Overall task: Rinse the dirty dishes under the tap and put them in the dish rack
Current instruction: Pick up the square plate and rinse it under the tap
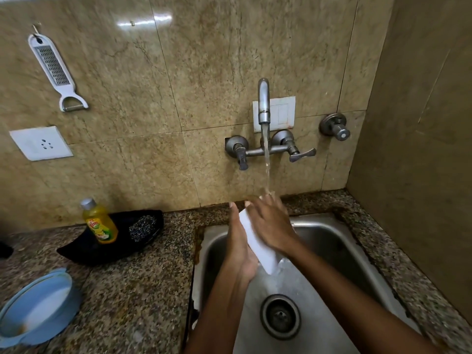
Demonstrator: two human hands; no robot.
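A white dish (258, 241), seen nearly edge-on so that only a long pale slab with a rounded near corner shows, is held over the far left part of the steel sink (339, 241), directly below the tap (263, 103), whose stream (267, 162) falls onto the far end of the dish and the fingers there. The left hand (240, 244) lies flat along the dish's left face, fingers straight and pressed together, acting as a backing surface; the right hand (270, 226) is laid over the right face with its fingers slightly spread, which looks like a rubbing hold rather than a carrying one. Tilting the dish steeply probably lets the water sheet down its length and run off the near corner, where a glassy film of water hangs toward the drain (280, 316). The dish looks plain, clean and glossy on the strip that shows (its faces are hidden by the two palms, so any residue cannot be judged). No dish rack is in view. On the granite counter (132, 290) to the left sit a yellow soap bottle (99, 222) leaning in a black tray (112, 254), beside a steel scrubber (142, 227), and nearer, a blue bowl (38, 310).
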